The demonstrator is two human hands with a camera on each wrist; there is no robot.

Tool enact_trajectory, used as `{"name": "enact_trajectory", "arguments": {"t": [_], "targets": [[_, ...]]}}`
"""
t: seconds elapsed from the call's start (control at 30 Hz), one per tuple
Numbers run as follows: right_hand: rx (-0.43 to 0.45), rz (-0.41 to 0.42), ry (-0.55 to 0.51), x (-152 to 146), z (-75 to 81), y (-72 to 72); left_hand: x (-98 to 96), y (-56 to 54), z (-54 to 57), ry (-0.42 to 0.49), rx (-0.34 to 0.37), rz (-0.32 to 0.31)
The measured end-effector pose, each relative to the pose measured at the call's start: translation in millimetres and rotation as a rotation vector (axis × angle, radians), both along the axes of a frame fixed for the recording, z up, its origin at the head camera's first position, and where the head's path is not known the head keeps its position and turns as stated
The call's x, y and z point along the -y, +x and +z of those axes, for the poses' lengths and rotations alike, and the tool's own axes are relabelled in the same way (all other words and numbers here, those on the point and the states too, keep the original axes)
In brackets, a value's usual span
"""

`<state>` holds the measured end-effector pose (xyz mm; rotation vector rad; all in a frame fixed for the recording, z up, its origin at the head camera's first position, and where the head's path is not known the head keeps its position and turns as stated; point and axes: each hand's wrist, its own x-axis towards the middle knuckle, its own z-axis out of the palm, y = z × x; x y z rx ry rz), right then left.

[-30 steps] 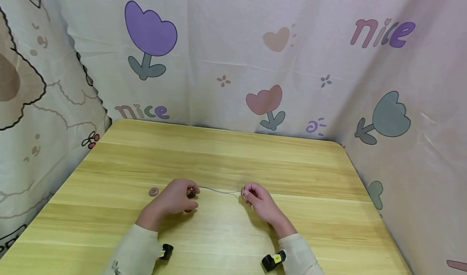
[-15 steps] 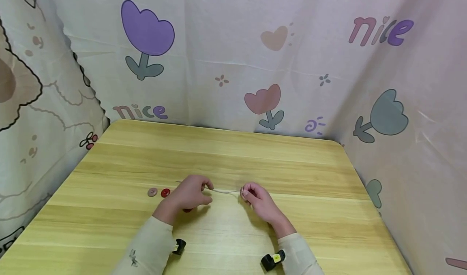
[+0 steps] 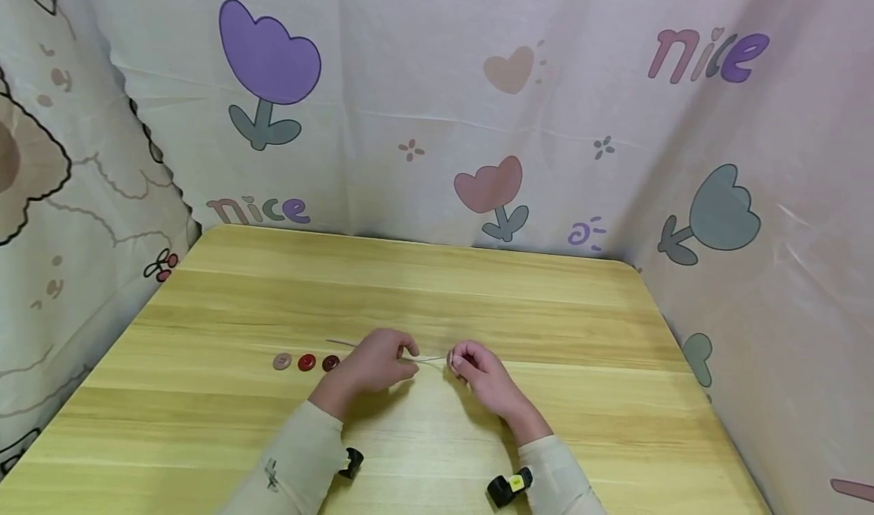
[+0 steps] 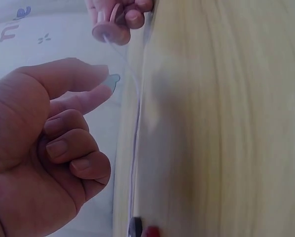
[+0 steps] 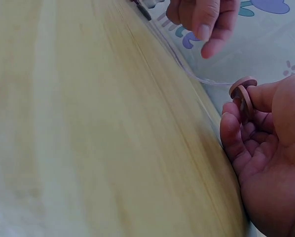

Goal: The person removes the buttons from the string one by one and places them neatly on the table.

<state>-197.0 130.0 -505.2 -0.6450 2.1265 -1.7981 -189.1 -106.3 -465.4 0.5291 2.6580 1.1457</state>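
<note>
My right hand (image 3: 481,375) pinches two brownish-pink buttons (image 5: 243,98) held close together, with a thin pale string (image 5: 174,54) running from them. My left hand (image 3: 378,359) is over that string in the head view, thumb and index finger apart. From the left wrist, nothing shows in the left hand (image 4: 54,133); the string (image 4: 136,118) passes beyond it. Left of the left hand a pinkish button (image 3: 282,361), a red button (image 3: 306,362) and a dark red button (image 3: 331,363) lie in a row. The left hand hides part of the string.
Everything lies on a wood-grain table (image 3: 437,287). A patterned curtain (image 3: 382,83) hangs behind and along both sides. Each wrist carries a small black camera (image 3: 508,488).
My left hand has moved right toward the right hand, uncovering the red and dark red buttons and the string's left end. My right hand stays in place with its buttons.
</note>
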Motion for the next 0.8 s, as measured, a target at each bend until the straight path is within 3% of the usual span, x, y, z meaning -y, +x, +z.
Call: {"name": "enact_trajectory", "arguments": {"t": [0.2, 0.5, 0.8], "targets": [[0.014, 0.009, -0.002, 0, 5.6, 0.3, -10.8, -2.4, -2.4, -0.007, -0.022, -0.016], [-0.008, 0.003, -0.015, -2, -6.0, -1.7, -25.7, -7.0, -6.6, -0.045, -0.060, -0.027], [-0.005, 0.001, -0.012, 0, 9.9, 4.1, -34.2, -8.3, -8.1, -0.053, -0.084, -0.041]]}}
